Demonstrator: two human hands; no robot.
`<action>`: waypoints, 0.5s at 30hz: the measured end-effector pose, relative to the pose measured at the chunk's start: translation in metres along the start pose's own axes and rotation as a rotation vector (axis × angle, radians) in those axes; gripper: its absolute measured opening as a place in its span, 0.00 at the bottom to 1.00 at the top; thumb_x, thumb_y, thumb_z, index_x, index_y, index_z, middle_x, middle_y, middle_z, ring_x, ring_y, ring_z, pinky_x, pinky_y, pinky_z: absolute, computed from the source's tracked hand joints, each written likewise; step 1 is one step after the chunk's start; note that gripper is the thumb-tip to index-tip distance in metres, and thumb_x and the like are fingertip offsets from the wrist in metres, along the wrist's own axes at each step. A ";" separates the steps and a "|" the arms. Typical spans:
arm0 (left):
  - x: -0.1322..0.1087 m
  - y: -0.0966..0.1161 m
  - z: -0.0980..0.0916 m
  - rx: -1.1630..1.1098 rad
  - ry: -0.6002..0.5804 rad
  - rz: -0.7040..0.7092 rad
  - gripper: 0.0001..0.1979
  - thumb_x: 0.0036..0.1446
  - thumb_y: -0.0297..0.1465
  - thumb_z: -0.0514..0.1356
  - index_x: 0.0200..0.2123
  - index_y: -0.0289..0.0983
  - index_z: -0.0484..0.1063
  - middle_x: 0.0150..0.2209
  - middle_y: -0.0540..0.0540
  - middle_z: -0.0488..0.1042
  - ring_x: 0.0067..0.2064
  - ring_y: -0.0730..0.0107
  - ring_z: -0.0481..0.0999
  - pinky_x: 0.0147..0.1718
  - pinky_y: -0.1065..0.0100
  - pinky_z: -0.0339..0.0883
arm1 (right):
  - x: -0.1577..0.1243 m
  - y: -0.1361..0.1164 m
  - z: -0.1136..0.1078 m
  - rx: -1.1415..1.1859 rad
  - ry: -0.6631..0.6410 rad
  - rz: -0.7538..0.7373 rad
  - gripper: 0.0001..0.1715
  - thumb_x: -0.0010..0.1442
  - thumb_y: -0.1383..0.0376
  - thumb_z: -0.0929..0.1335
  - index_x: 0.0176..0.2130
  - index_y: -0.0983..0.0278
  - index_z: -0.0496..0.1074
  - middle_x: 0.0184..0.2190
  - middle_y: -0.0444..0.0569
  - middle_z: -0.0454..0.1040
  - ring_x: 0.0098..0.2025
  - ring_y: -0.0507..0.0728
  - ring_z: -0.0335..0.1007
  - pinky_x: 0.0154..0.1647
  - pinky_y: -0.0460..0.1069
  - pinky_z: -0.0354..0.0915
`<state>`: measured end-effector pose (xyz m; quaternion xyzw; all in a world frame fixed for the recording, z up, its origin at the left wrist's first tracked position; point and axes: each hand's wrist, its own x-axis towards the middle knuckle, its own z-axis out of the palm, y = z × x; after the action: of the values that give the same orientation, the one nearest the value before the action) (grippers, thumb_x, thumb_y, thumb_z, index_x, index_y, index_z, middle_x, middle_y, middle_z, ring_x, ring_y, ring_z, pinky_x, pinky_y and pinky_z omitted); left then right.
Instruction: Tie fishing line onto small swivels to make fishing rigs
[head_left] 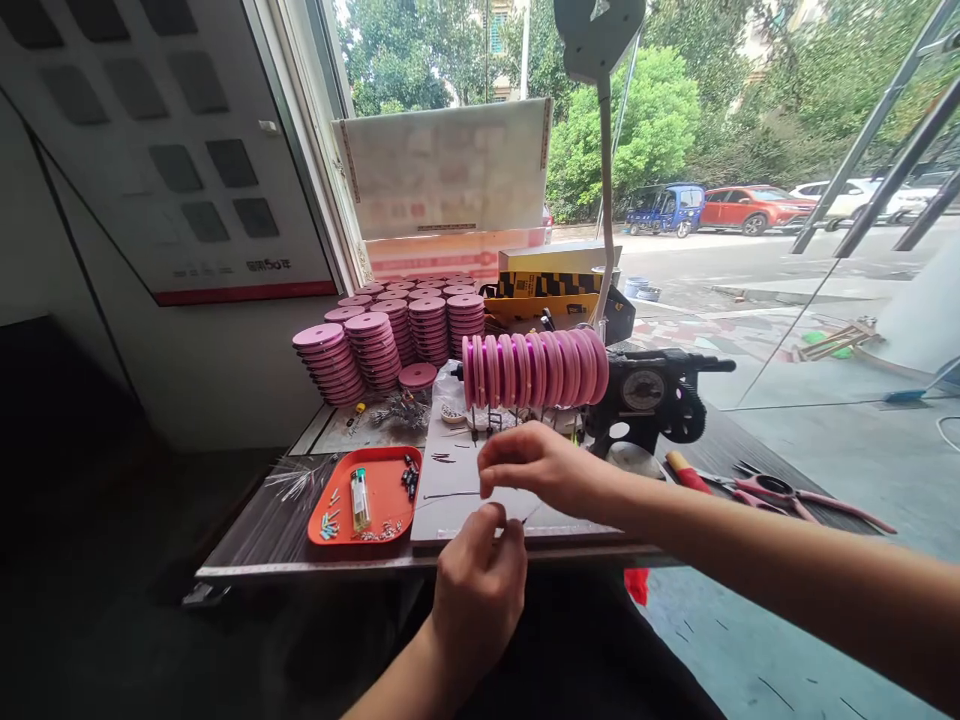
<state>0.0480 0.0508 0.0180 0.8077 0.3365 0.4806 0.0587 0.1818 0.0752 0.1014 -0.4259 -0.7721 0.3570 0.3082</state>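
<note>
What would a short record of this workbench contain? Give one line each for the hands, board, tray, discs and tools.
Left hand: fingers curled, below the right; grip contents unclear
Right hand: over the board, fingers bent; grip contents unclear
Board: pale, with small dark pieces on it
Tray: orange-red, left of the board, holding small parts
Discs: pink; a row beside a black machine, stacks farther back
Tools: pink-handled, at right
</note>
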 end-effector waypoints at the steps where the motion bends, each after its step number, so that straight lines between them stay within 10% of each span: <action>1: 0.001 0.000 -0.001 -0.019 -0.031 0.012 0.10 0.51 0.21 0.55 0.26 0.37 0.75 0.29 0.41 0.75 0.26 0.68 0.71 0.28 0.69 0.64 | 0.007 0.001 -0.001 -0.007 -0.032 -0.003 0.07 0.55 0.72 0.65 0.25 0.68 0.67 0.22 0.44 0.72 0.24 0.49 0.66 0.26 0.43 0.62; 4: 0.011 0.002 -0.007 -0.251 -0.151 -0.165 0.08 0.48 0.22 0.57 0.22 0.37 0.74 0.26 0.44 0.74 0.24 0.71 0.68 0.26 0.70 0.61 | 0.003 0.004 -0.002 -0.053 -0.027 -0.022 0.04 0.55 0.71 0.66 0.27 0.68 0.68 0.24 0.44 0.72 0.25 0.50 0.65 0.26 0.44 0.61; 9: 0.031 0.001 -0.009 -0.989 -0.395 -1.087 0.03 0.39 0.25 0.60 0.17 0.35 0.69 0.17 0.53 0.63 0.17 0.81 0.55 0.15 0.77 0.49 | -0.053 0.019 0.005 -0.792 0.198 -0.595 0.11 0.60 0.73 0.60 0.33 0.67 0.70 0.25 0.48 0.70 0.28 0.53 0.61 0.29 0.49 0.56; 15: 0.030 0.000 -0.005 -1.136 -0.444 -1.263 0.05 0.34 0.27 0.61 0.15 0.33 0.66 0.14 0.56 0.58 0.16 0.84 0.54 0.14 0.79 0.45 | -0.069 0.025 0.027 -1.139 0.084 -0.786 0.13 0.58 0.76 0.59 0.31 0.68 0.71 0.27 0.48 0.70 0.30 0.54 0.61 0.30 0.50 0.57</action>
<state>0.0532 0.0676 0.0433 0.3941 0.4113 0.2848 0.7710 0.2028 0.0163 0.0548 -0.2236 -0.9236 -0.2589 0.1729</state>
